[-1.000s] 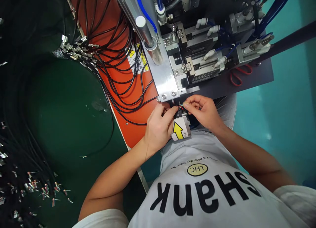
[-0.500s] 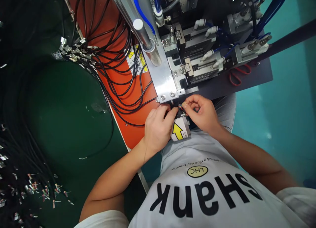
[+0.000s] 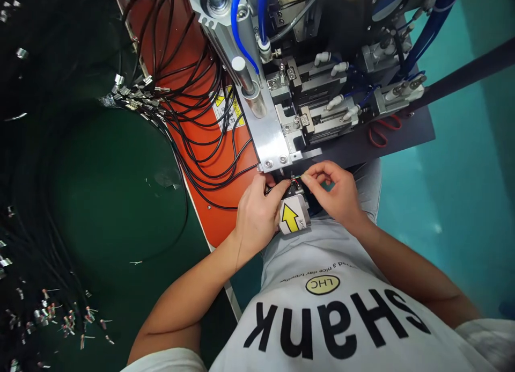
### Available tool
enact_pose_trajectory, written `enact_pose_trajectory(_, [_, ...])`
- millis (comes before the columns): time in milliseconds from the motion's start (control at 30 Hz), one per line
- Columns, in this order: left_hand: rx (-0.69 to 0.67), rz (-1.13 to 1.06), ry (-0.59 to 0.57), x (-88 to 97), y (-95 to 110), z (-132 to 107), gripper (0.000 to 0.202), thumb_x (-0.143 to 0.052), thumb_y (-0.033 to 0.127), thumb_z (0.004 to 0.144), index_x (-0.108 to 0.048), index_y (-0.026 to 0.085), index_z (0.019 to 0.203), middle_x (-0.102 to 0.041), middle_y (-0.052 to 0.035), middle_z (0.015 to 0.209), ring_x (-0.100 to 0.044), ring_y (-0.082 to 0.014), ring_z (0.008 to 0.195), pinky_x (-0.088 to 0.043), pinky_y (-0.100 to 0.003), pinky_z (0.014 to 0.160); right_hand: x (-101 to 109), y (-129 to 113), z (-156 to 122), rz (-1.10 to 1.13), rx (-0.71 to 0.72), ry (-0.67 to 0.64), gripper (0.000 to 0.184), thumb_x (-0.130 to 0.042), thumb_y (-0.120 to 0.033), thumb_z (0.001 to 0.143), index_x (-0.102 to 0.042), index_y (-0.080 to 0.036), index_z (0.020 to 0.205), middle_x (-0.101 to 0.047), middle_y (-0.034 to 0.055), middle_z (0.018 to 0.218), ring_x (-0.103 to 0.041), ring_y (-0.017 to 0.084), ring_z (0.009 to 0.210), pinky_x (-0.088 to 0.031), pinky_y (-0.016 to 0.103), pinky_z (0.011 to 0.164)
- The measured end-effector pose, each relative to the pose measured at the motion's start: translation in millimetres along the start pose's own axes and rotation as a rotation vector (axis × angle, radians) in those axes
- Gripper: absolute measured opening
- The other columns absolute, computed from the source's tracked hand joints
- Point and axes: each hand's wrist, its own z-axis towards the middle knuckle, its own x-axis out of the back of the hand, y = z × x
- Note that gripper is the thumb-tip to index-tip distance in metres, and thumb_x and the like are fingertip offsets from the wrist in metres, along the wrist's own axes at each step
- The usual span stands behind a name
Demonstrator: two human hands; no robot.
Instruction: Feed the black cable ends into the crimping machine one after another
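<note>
My left hand is closed in a pinch on the end of a black cable just under the machine's silver plate. My right hand pinches the thin red and coloured wire ends of that cable, fingertips almost touching the left hand's. Both hands hover over a small block with a yellow arrow label at the machine's front edge, close to my white shirt.
Loops of black cables with metal plugs lie on the orange panel. Left is a dark green table with several loose terminals at its near corner. Red scissors rest on the machine base at right.
The view has shifted slightly downward. My hands stay at the same spot, fingers adjusting the wire ends a little.
</note>
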Motion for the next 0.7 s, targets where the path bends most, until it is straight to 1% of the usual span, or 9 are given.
enact_pose_trajectory(100, [0.004, -0.010, 0.008, 0.1, -1, -1, 0.029, -0.046, 0.021, 0.097, -0.064, 0.017, 0.120, -0.050, -0.0093, 0.099, -0.054, -0.0176, 0.084, -0.048, -0.029, 0.068, -4, -6, -6, -0.072, 0.087, 0.013, 0.007, -0.067, -0.028, 0.088, -0.067, -0.022, 0.085, -0.067, 0.0018, 0.085, -0.060, 0.015, 0.069, -0.049, 0.032, 0.072])
enact_pose_trajectory(167, [0.009, -0.020, 0.010, 0.1, -1, -1, 0.029, -0.046, 0.021, 0.097, -0.064, 0.018, 0.120, -0.050, -0.0090, 0.099, -0.054, -0.0176, 0.084, -0.048, -0.029, 0.069, -6, -6, -4, -0.098, 0.094, -0.002, 0.007, -0.063, -0.025, 0.089, -0.066, -0.022, 0.084, -0.067, 0.0020, 0.083, -0.059, 0.015, 0.068, -0.048, 0.032, 0.071])
enact_pose_trajectory(300, [0.007, -0.061, 0.012, 0.2, -1, -1, 0.030, -0.047, 0.020, 0.096, -0.064, 0.018, 0.120, -0.050, -0.0088, 0.098, -0.054, -0.0184, 0.086, -0.049, -0.030, 0.070, -7, 5, 7, 0.038, -0.053, -0.137, 0.012, -0.063, -0.031, 0.089, -0.063, -0.020, 0.083, -0.064, 0.0004, 0.070, -0.058, 0.014, 0.059, -0.046, 0.029, 0.059])
enact_pose_trajectory(367, [0.012, -0.085, 0.017, 0.3, -1, -1, 0.030, -0.047, 0.019, 0.096, -0.064, 0.019, 0.120, -0.050, -0.0088, 0.099, -0.054, -0.0190, 0.088, -0.049, -0.031, 0.072, -6, 11, 10, 0.105, -0.099, -0.169, 0.015, -0.065, -0.034, 0.088, -0.063, -0.020, 0.084, -0.064, 0.0002, 0.069, -0.058, 0.014, 0.058, -0.046, 0.028, 0.056])
enact_pose_trajectory(433, [0.007, -0.105, 0.017, 0.3, -2, -1, 0.031, -0.046, 0.017, 0.096, -0.064, 0.018, 0.121, -0.050, -0.0088, 0.098, -0.053, -0.0190, 0.089, -0.050, -0.031, 0.073, -3, 14, 11, 0.125, -0.106, -0.163, 0.017, -0.065, -0.037, 0.088, -0.064, -0.020, 0.085, -0.063, 0.0001, 0.070, -0.055, 0.013, 0.055, -0.044, 0.027, 0.053])
enact_pose_trajectory(500, [-0.005, -0.117, 0.012, 0.1, -4, -2, 0.031, -0.045, 0.015, 0.095, -0.064, 0.017, 0.121, -0.050, -0.0085, 0.098, -0.053, -0.0185, 0.088, -0.049, -0.031, 0.072, -2, 14, 11, 0.136, -0.119, -0.140, 0.022, -0.064, -0.041, 0.089, -0.067, -0.020, 0.088, -0.062, -0.0007, 0.070, -0.048, 0.010, 0.048, -0.036, 0.026, 0.046])
enact_pose_trajectory(567, [-0.014, -0.118, 0.012, -0.3, -5, -3, 0.032, -0.045, 0.014, 0.095, -0.063, 0.018, 0.122, -0.049, -0.0083, 0.098, -0.053, -0.0181, 0.087, -0.049, -0.030, 0.071, -2, 12, 12, 0.128, -0.127, -0.111, 0.025, -0.062, -0.044, 0.090, -0.069, -0.020, 0.090, -0.060, -0.0016, 0.069, -0.041, 0.008, 0.045, -0.030, 0.026, 0.044])
enact_pose_trajectory(633, [-0.014, -0.111, 0.014, -0.8, -6, -3, 0.033, -0.044, 0.015, 0.096, -0.062, 0.019, 0.123, -0.049, -0.0083, 0.099, -0.053, -0.0180, 0.088, -0.049, -0.030, 0.072, -6, 8, 13, 0.129, -0.122, -0.103, 0.024, -0.065, -0.043, 0.088, -0.070, -0.019, 0.088, -0.056, -0.0026, 0.065, -0.039, 0.009, 0.047, -0.029, 0.026, 0.045])
enact_pose_trajectory(700, [-0.010, -0.103, 0.011, -1.1, -5, -4, 0.033, -0.044, 0.016, 0.096, -0.061, 0.020, 0.124, -0.048, -0.0083, 0.100, -0.052, -0.0180, 0.088, -0.049, -0.030, 0.072, -12, 4, 15, 0.154, -0.121, -0.102, 0.021, -0.069, -0.039, 0.085, -0.070, -0.019, 0.084, -0.053, -0.0034, 0.061, -0.040, 0.010, 0.050, -0.032, 0.026, 0.048])
